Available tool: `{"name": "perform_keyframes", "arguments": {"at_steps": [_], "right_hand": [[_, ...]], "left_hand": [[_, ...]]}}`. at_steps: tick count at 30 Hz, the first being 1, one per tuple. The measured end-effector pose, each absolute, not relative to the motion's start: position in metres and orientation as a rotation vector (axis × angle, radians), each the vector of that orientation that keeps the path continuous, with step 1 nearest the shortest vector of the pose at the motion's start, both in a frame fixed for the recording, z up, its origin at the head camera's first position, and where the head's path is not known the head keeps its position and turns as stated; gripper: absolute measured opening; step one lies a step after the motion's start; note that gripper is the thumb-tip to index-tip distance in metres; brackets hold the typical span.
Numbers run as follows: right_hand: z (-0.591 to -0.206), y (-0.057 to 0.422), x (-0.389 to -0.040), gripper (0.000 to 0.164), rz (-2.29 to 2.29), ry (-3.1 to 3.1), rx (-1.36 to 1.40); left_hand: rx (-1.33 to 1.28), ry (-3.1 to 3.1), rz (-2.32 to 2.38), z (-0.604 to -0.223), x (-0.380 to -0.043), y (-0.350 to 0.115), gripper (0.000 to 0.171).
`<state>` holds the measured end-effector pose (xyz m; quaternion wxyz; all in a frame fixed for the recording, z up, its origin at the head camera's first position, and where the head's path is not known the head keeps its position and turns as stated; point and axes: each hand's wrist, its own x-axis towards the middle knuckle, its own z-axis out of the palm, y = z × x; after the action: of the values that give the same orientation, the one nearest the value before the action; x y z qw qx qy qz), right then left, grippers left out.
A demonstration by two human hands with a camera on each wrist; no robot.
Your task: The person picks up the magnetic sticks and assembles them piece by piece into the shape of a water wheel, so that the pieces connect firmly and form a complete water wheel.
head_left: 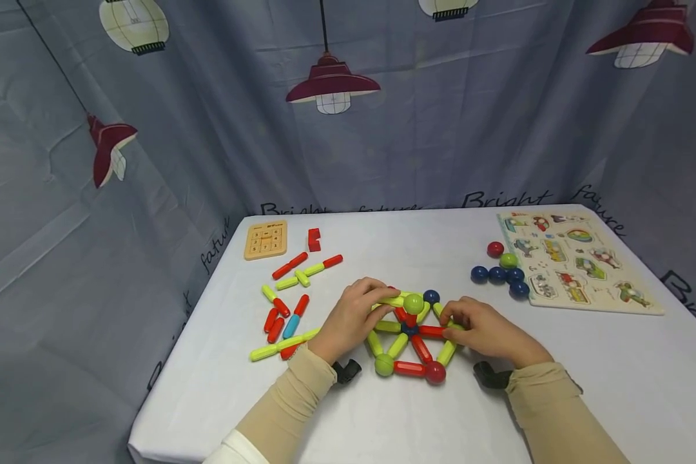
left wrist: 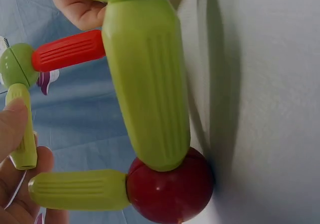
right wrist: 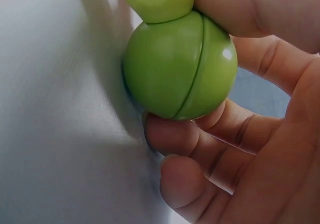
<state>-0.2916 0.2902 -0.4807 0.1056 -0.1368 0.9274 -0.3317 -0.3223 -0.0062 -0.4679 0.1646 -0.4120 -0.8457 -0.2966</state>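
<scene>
Two hands on one ball-and-rod frame; wrist views show the grips

Head view: frame (head_left: 421,350) on the white table (head_left: 301,419), between left hand (head_left: 354,316) and right hand (head_left: 487,327). Navy hub ball (head_left: 408,328) mid-frame, rods fanning out from it. Near edge: green corner ball (head_left: 385,365) and red corner ball (head_left: 435,372), joined by a red edge rod (head_left: 409,368).

Left: thumb and fingers pinching a yellow-green rod (left wrist: 25,134). Left wrist view gives the detail: rod ends in a green top ball (left wrist: 17,64), with a red rod (left wrist: 67,50) off that same ball. Head view has the hand over part of this.

Right: fingers curled round a lime ball (right wrist: 175,69), thumb up by the rod joint. Clear in right wrist view; head view mostly hides that ball behind the fingers. Can't tell if it touches the table.

Head view only: loose rods (head_left: 292,325) left of the left hand; loose navy balls (head_left: 497,275) beside the puzzle board (head_left: 557,277), far right.
</scene>
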Motion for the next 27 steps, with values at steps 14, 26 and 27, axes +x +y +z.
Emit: {"name": "perform_keyframes", "arguments": {"at_steps": [14, 26, 27], "right_hand": [[-0.484, 0.293, -0.296, 0.055, -1.238, 2.811, -0.37], [-0.488, 0.302, -0.3, 0.025, -1.172, 2.765, -0.284], [-0.488, 0.306, -0.299, 0.022, -1.169, 2.731, -0.298]], "left_hand": [[-0.837, -3.058, -0.839, -0.475, -0.311, -0.027, 0.171], [-0.853, -3.104, -0.914, -0.478, -0.325, -0.044, 0.09], [-0.889, -3.085, -0.93, -0.479, -0.326, -0.043, 0.069]]}}
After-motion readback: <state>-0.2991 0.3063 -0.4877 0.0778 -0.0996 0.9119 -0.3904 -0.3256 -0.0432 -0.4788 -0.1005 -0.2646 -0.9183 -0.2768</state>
